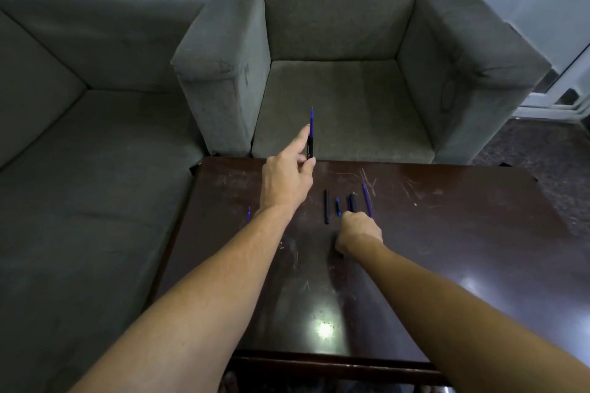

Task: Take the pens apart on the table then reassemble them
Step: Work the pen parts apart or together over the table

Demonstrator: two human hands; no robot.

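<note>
My left hand [287,177] holds a pen upright above the far edge of the dark wooden table [447,233]. That pen is a black barrel [311,147] with a blue refill [311,118] sticking out of its top. My right hand [359,233] rests on the table with fingers curled over the near ends of the loose parts; whether it grips one I cannot tell. Just beyond it lie a black barrel [327,206], a short blue piece [337,207], a dark piece [351,202] and a blue refill [367,199]. Another small blue part [248,214] shows by my left wrist.
A grey armchair [344,89] stands right behind the table's far edge. A grey sofa [79,137] runs along the table's left side. The table top is scratched, with a bright light reflection [324,329] near the front edge. Dark floor lies to the right.
</note>
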